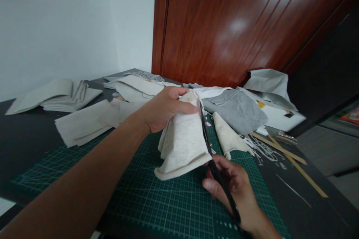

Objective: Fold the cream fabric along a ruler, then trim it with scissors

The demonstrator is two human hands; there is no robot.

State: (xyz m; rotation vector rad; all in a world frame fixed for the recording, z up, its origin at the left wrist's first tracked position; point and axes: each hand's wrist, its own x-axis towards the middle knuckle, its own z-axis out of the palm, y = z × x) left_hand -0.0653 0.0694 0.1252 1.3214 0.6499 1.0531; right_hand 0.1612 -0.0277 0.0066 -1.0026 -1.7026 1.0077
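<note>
My left hand [168,106] pinches the top of a cream piece of fabric [185,140] between thumb and fingers, holding it above the green cutting mat [157,201]. Its lower edge looks rolled or hemmed. My right hand [232,181] grips a pair of black scissors [214,171] by the handles. The blades run up along the fabric's right edge, close to my left thumb. Whether they are cutting through cloth at this moment I cannot tell. Just right of the blades lies a small cream sewn fabric piece [228,134] on the mat.
Folded pale cloth [64,93] and flat cream pieces [86,121] lie at the left. Behind my hands are more fabric and a grey cloth [235,110]. White trimmings [263,147], wooden strips [291,164] and a grey bag [269,84] occupy the right. A reddish wooden door [224,22] stands behind.
</note>
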